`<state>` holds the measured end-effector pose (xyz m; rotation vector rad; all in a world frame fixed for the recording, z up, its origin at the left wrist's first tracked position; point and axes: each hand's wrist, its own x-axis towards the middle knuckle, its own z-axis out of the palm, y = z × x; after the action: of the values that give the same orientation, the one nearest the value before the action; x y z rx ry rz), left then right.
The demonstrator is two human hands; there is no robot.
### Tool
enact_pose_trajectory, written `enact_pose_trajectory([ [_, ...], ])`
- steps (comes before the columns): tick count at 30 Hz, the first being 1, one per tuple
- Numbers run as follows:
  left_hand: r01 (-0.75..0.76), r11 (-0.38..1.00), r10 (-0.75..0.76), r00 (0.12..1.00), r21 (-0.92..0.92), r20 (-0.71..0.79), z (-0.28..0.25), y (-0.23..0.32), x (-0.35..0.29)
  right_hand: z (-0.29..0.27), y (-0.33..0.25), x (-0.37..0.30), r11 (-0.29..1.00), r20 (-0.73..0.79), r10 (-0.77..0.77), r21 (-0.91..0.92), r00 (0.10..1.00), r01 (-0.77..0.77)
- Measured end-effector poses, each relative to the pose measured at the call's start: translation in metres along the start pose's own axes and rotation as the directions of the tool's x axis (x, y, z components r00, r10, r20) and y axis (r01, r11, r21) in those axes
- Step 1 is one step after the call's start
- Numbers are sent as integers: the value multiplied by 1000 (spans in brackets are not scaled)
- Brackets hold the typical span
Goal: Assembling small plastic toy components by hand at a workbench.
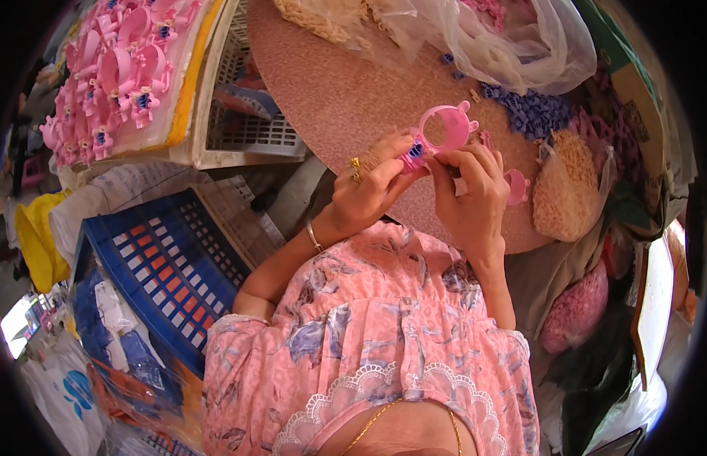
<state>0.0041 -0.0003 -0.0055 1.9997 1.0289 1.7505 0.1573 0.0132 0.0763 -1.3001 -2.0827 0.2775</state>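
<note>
Over the near part of the round table (338, 99), both my hands work on one pink plastic toy piece (461, 125). It has an open ring with small knobs, and a small blue part (415, 150) is set in its lower end. My left hand (372, 182) is closed around that lower end, thumb and fingers near the blue part. My right hand (475, 182) pinches close to the ring's base; what lies between those fingertips is too small to make out. A second pink ringed piece (518, 187) lies on the table, right beside my right hand.
Blue small parts (532, 112) are heaped at the right of the table, beside a heap of beige parts (566, 190). Clear plastic bags (513, 45) lie at the back. Many pink pieces (114, 68) fill a box top at far left; a blue basket (102, 235) stands below.
</note>
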Motion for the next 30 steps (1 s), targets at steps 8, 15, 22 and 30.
enact_pose_trajectory([
  [8,-99,993,101,994,-57,46,-3,-2,1,-12,-8,4,865,227,389,245,893,-439],
  [15,-25,995,30,998,-95,48,-3,-3,4,-18,8,18,979,184,-202,9,962,203],
  [22,-184,983,183,964,-16,194,-9,-4,10,-11,9,4,683,478,519,266,709,-680],
  [30,36,999,-35,998,-11,59,-1,2,7,7,1,-12,837,30,429,364,903,-410],
])
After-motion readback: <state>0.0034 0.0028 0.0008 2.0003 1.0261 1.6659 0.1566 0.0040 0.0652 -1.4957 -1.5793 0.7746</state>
